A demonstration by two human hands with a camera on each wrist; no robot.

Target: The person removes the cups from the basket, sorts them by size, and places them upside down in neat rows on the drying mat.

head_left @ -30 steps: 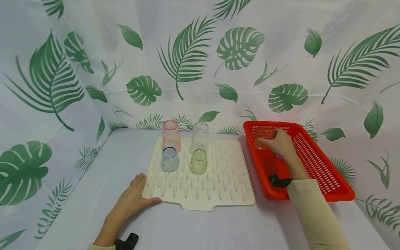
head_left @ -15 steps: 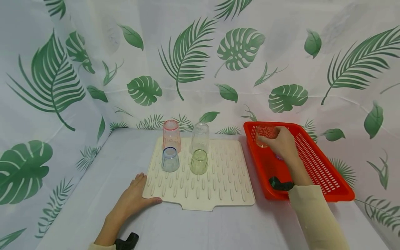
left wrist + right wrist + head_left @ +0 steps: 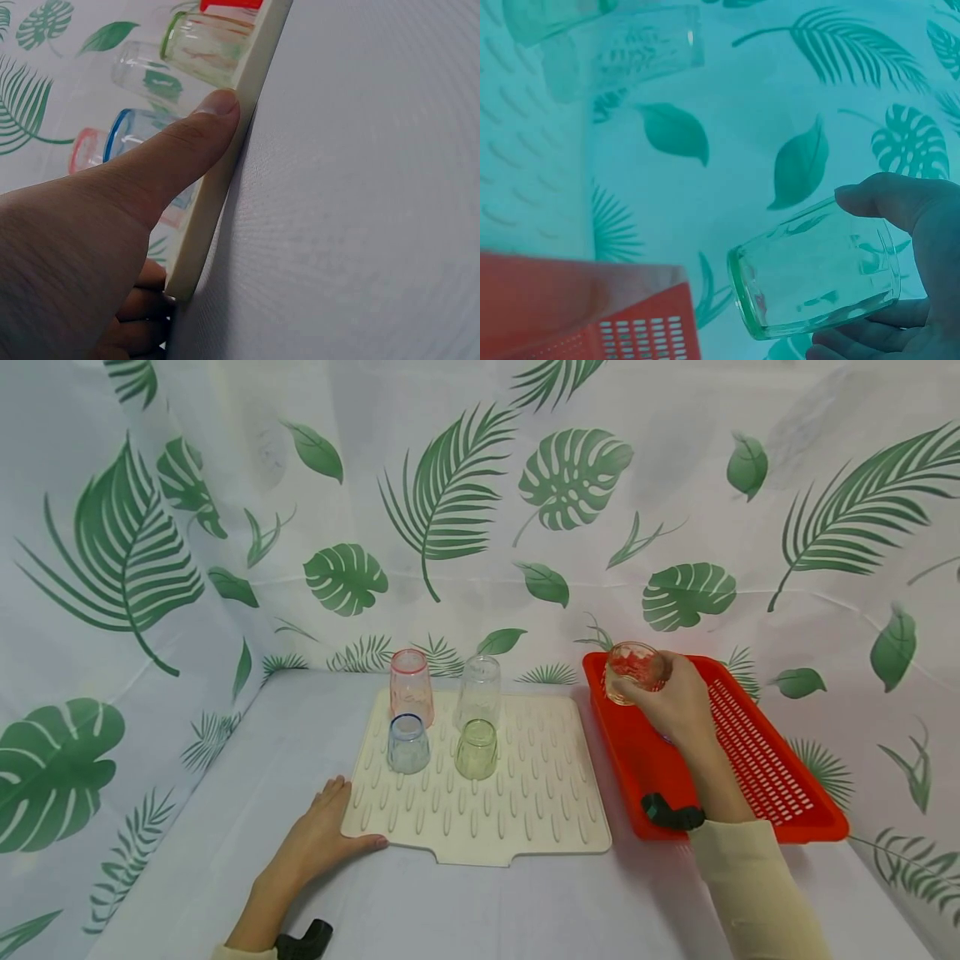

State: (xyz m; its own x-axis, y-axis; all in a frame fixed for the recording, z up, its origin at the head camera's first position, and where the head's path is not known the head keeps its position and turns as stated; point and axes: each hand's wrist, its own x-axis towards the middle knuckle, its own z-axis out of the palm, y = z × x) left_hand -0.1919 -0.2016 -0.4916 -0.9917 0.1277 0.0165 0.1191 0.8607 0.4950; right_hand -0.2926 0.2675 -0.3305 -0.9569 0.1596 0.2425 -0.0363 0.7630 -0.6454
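Observation:
My right hand (image 3: 684, 703) grips a clear drinking glass (image 3: 632, 667) over the far left corner of a red plastic basket (image 3: 813, 814). In the right wrist view the glass (image 3: 817, 274) lies sideways, thumb on one side and fingers on the other, its rim pointing away from the palm. My left hand (image 3: 318, 827) rests at the near left corner of a cream ridged drying board (image 3: 540, 847), thumb along its front edge. On the board stand a pink glass (image 3: 411, 689), a blue-rimmed glass (image 3: 408, 747), a tall clear glass (image 3: 480, 689) and a green glass (image 3: 477, 752).
Inside the basket, a purple-edged item (image 3: 666, 739) is mostly hidden behind my right hand. A white cloth (image 3: 570, 906) covers the table, and a leaf-patterned curtain (image 3: 465, 602) rises directly behind the board and basket.
My right hand has lifted the glass slightly up out of the basket to its far left rim, and the glass has tilted toward the camera. My left hand stays in place.

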